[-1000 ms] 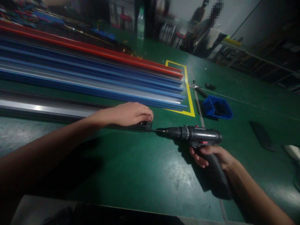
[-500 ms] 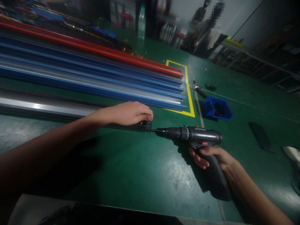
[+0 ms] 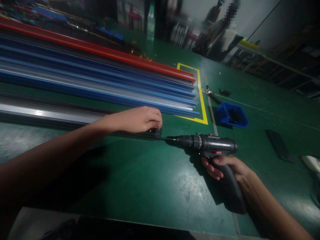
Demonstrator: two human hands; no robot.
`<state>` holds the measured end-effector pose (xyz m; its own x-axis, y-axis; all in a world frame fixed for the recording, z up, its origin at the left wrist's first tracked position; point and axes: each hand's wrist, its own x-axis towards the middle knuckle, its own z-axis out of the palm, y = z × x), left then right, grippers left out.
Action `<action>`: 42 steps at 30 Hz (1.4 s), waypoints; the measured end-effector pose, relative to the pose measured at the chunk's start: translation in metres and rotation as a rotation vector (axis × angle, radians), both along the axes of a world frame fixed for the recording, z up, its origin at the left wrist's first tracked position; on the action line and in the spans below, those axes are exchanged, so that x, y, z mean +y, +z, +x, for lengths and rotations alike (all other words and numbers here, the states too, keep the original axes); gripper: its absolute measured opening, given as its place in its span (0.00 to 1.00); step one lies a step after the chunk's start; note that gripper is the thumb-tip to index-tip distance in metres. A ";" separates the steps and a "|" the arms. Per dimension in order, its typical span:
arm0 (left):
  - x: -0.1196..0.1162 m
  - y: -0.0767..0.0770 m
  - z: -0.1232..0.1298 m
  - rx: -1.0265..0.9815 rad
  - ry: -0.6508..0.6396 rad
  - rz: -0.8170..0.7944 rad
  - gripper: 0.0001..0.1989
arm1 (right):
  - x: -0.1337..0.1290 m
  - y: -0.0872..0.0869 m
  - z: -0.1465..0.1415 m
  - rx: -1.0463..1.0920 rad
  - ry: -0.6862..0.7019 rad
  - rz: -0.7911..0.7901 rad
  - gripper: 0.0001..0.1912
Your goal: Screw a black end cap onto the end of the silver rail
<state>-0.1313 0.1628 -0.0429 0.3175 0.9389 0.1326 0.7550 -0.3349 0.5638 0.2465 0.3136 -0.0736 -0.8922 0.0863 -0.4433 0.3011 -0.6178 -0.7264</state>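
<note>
Left hand [image 3: 141, 119]: because the long black-silver metal rail [image 3: 50, 114] apparently needs bracing, is clamping its end.
Right hand [image 3: 236, 164]: is gripping the black pistol-shaped plastic drill [image 3: 218, 144], aligning it beyond the rail.

Drill [image 3: 217, 144] right of rail [image 3: 37, 112], bin [image 3: 223, 114] behind.

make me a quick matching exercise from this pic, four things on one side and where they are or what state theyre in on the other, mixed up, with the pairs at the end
Things
1. power drill
2. blue bin
3. red rails
4. left hand

Places and states
A. lying along the far side of the blue rails
B. fingers closed at the end of the black-and-silver rail
C. held by its handle in the right hand
D. open-topped, to the right of the yellow outline

Pairs: 1-C, 2-D, 3-A, 4-B
</note>
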 end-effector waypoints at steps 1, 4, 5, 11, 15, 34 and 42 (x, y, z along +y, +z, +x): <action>0.000 0.000 0.000 0.005 0.002 0.002 0.13 | 0.000 0.000 0.000 -0.001 0.000 -0.001 0.13; -0.001 0.000 0.000 0.009 0.002 0.007 0.14 | 0.000 0.000 0.000 -0.011 -0.008 -0.008 0.13; -0.001 -0.001 -0.001 0.008 0.002 0.009 0.14 | 0.000 0.000 0.000 -0.014 -0.012 -0.010 0.13; -0.002 -0.002 -0.001 0.033 0.014 0.028 0.15 | 0.001 0.000 0.001 -0.034 -0.024 -0.018 0.14; -0.002 -0.002 -0.001 0.038 0.009 0.036 0.15 | 0.000 0.001 0.000 -0.023 -0.013 -0.017 0.13; -0.002 0.003 0.004 0.070 0.025 0.068 0.16 | 0.002 -0.003 0.004 0.008 0.016 -0.007 0.15; -0.002 0.002 0.005 0.075 0.050 0.059 0.17 | -0.001 0.006 -0.001 -0.107 -0.005 0.038 0.15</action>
